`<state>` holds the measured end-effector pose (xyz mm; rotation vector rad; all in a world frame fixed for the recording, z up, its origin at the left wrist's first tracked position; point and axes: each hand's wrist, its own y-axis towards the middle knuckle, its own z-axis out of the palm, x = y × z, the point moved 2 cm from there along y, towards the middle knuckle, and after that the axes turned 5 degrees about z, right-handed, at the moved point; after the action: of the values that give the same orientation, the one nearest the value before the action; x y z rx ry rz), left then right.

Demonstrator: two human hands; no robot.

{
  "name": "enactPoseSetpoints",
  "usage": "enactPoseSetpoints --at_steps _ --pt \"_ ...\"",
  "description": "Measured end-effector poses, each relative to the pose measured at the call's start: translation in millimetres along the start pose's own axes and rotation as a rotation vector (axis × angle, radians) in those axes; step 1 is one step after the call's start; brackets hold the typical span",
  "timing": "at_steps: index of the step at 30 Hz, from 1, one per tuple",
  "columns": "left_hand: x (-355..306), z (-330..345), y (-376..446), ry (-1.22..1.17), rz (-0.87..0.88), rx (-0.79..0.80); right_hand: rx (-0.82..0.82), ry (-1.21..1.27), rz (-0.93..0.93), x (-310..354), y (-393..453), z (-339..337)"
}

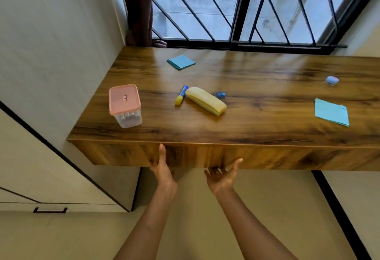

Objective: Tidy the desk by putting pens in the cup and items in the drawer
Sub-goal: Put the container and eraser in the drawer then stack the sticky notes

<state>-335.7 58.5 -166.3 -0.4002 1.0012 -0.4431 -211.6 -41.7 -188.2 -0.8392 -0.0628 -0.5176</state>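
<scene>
The wooden desk (257, 124) has a drawer front (267, 158) below its near edge, and the drawer is closed. My left hand (162, 169) grips the drawer front's bottom edge, thumb up on its face and fingers hidden beneath. My right hand (223, 175) is palm up with fingertips curled under the same edge. On the desk lie a yellow case (205, 100), a blue-and-yellow glue stick (181, 95), a small blue object (221, 94), two blue paper pads (181, 62) (331, 112), and a round pale-blue object (331, 80). No cup is in view.
A clear box with a pink lid (124, 104) stands at the desk's left end. A wall runs along the left, a barred window (236, 7) and a dark curtain (139, 9) behind. A cabinet with a black handle (50, 210) sits low left.
</scene>
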Motion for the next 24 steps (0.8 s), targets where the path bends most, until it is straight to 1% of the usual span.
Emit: enactPoseSetpoints --at_steps 3,7,9,12,15,17,18,19,20,21,22,23,24 --pt "4.2 -0.2 1.5 -0.005 0.015 0.011 0.043 0.088 -0.021 -1.7 4.4 4.9" --pt "3.4 0.6 -1.1 0.001 0.038 0.005 0.039 0.028 -0.020 -3.2 -1.4 5.2" --pt "0.4 3.3 -9.1 -0.031 0.058 0.004 0.043 0.028 -0.016 -4.3 -4.1 0.3" --pt "0.4 -1.0 -26.0 -0.049 0.060 -0.046 0.053 0.027 0.003 -8.2 -15.2 -17.3" --pt "0.5 -12.2 -48.3 0.001 0.057 -0.067 0.056 0.018 0.020 -10.6 -29.6 -36.2" --pt "-4.1 -19.7 -65.5 0.080 0.094 -0.121 0.031 0.006 0.034 -11.7 -43.6 -46.2" --pt "-8.8 -23.1 -74.7 0.130 0.146 -0.160 0.009 -0.013 0.034 -12.0 -53.4 -49.0" --pt "-15.3 -26.1 -83.2 0.199 0.235 -0.195 -0.031 -0.057 0.022 -12.7 -65.1 -50.0" --pt "-22.2 -28.8 -90.3 0.312 0.350 -0.225 -0.109 -0.124 -0.020 -13.5 -75.9 -51.7" --pt "-30.3 -30.4 -97.1 0.485 0.469 -0.252 -0.229 -0.205 -0.103 -12.8 -88.7 -53.1" --pt "-36.9 -31.6 -101.8 0.707 0.583 -0.275 -0.359 -0.304 -0.227 -9.5 -102.4 -53.4" --pt "-42.1 -31.7 -106.0 0.946 0.689 -0.295 -0.470 -0.448 -0.407 -3.9 -117.8 -51.7" --pt "-43.6 -32.0 -108.2 1.163 0.791 -0.294 -0.533 -0.670 -0.621 1.4 -131.9 -48.1"
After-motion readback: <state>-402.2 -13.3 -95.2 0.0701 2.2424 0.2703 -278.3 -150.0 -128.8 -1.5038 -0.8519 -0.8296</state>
